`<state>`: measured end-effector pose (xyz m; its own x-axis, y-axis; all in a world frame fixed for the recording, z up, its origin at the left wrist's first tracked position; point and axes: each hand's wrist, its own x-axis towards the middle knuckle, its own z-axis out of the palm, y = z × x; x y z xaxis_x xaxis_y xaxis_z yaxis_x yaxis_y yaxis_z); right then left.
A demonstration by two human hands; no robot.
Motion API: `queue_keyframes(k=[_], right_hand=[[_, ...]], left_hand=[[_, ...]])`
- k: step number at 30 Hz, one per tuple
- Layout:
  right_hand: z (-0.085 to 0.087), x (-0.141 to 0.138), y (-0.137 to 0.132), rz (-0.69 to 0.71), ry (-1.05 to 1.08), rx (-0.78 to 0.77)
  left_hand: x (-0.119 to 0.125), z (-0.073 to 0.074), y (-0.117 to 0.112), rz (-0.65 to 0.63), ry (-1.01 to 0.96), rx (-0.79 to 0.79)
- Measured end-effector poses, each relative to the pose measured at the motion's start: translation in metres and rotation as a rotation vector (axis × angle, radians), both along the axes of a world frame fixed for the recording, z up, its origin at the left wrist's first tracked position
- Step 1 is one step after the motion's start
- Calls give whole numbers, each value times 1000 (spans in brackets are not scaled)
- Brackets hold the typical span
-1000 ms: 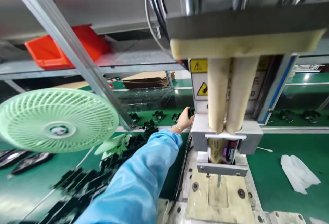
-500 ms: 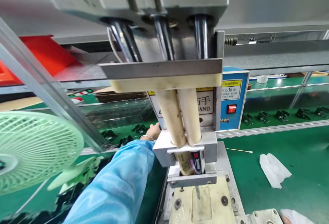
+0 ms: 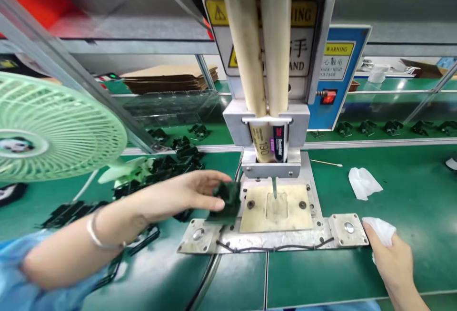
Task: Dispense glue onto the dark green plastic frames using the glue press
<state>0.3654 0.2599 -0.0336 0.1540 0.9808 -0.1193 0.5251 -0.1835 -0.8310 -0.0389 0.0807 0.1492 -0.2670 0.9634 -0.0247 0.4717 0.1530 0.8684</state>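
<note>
My left hand [image 3: 189, 192] pinches a small black plastic part [image 3: 226, 200] at the left edge of the cream fixture pad [image 3: 276, 208] on the metal base plate [image 3: 274, 239]. Above the pad hangs the dispensing machine [image 3: 271, 111] with two cream cylinders, an adhesive cartridge and a thin nozzle [image 3: 274, 188]. At the plate's right end, my right hand [image 3: 391, 254] rests on the green mat with its fingers closed on a crumpled white wipe [image 3: 382, 230].
A pale green fan [image 3: 53, 125] stands at the left. Several black parts [image 3: 171, 159] are piled behind my left arm. Another white wipe [image 3: 364, 182] and a cotton swab [image 3: 326, 163] lie right of the machine. More black parts [image 3: 392, 126] line the far belt.
The view has dropped from the machine's top to its base. My left hand has come back from behind the machine, now holding a black part at the pad. My right hand has come into view.
</note>
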Motion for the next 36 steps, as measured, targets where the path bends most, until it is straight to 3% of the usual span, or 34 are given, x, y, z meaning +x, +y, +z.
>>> queue_keyframes(k=[2, 3, 8, 11, 14, 20, 24, 28, 30, 32, 36], right_hand=[[-2, 0, 0, -8, 16, 8], [-3, 0, 0, -12, 23, 12], [-6, 2, 1, -4, 63, 26], [-2, 0, 0, -4, 91, 12], [2, -4, -2, -10, 155, 22], [0, -5, -1, -4, 185, 42], [0, 0, -2, 5, 122, 9], [14, -4, -10, 27, 104, -7], [23, -13, -13, 55, 139, 35], [29, -22, -12, 109, 184, 67], [27, -36, -5, 235, 275, -29]], left_hand=[[26, -19, -11, -74, -373, -333], [39, -29, -12, -64, -515, -416], [74, -56, 20, 18, -717, -369], [72, -61, 41, -18, -696, -307], [67, -69, 53, -38, -555, -189], [63, -89, 53, -82, -170, -84], [59, -78, 33, -64, 207, 25], [49, -65, -15, 172, 479, 200], [42, -70, -43, 352, 501, 195], [35, -81, -67, 523, 447, 89], [32, -107, -87, 642, 211, -26]])
